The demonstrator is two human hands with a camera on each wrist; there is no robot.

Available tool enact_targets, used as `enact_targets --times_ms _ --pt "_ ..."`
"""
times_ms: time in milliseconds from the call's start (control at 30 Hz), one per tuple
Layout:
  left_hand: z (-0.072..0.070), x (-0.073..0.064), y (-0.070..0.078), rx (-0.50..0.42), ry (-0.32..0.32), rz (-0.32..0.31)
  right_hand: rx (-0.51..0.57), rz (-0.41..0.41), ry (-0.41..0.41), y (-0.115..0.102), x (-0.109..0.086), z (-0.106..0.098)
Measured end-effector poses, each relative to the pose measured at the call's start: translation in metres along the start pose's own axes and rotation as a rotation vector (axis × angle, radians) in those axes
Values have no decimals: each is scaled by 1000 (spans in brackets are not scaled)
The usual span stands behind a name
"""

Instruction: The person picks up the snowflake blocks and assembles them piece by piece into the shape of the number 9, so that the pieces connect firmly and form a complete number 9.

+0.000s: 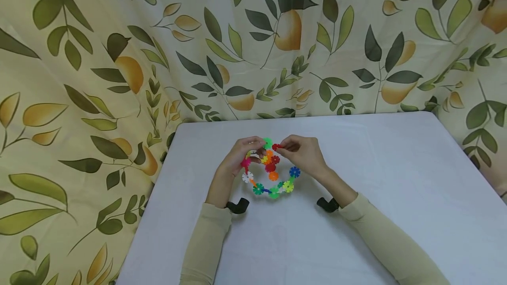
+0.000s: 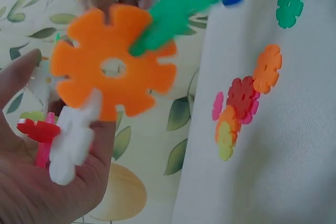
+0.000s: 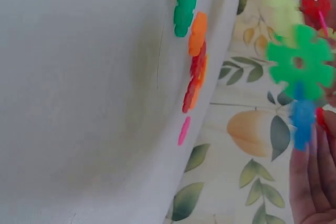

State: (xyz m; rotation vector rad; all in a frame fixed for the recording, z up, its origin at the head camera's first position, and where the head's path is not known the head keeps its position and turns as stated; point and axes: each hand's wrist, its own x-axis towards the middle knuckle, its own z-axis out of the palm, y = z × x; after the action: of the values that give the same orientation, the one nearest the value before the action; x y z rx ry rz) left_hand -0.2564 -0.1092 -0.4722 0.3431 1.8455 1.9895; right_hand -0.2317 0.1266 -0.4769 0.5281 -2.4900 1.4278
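A chain of colourful notched flower-shaped plastic discs (image 1: 258, 188) hangs in a curve between the two hands. My left hand (image 1: 234, 155) grips its left end, with a green disc (image 1: 268, 143) at the fingertips. Between thumb and fingers, my right hand (image 1: 306, 152) pinches a red disc (image 1: 277, 147), close beside that green one. The chain's right end shows a blue disc (image 1: 294, 171). In the left wrist view, an orange disc (image 2: 113, 30) and a white disc (image 2: 71, 142) of the chain partly hide the left palm. A green disc (image 3: 302, 77) blurs past the right hand in its wrist view.
Loose discs lie on the white-covered table (image 1: 376, 166), behind the chain: a green one (image 2: 290, 4), an orange one (image 2: 268, 69), a red one (image 2: 242, 98) and several others overlapping. A leaf-patterned curtain (image 1: 245, 78) hangs beyond the table edge. Black mounts (image 1: 238, 206) sit at both wrists.
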Motion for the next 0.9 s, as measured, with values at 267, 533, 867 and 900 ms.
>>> enact_targets --times_ms 267,533,867,900 --pt "3 0 -1 24 -1 7 15 -207 83 -4 -6 0" --pt "6 2 -2 41 -20 -15 8 -313 125 -1 -7 1" --pt "16 2 -5 90 -26 -35 -49 -393 180 -3 -7 0" --pt "16 2 -6 81 -36 -38 -44 -387 184 -2 -7 0"
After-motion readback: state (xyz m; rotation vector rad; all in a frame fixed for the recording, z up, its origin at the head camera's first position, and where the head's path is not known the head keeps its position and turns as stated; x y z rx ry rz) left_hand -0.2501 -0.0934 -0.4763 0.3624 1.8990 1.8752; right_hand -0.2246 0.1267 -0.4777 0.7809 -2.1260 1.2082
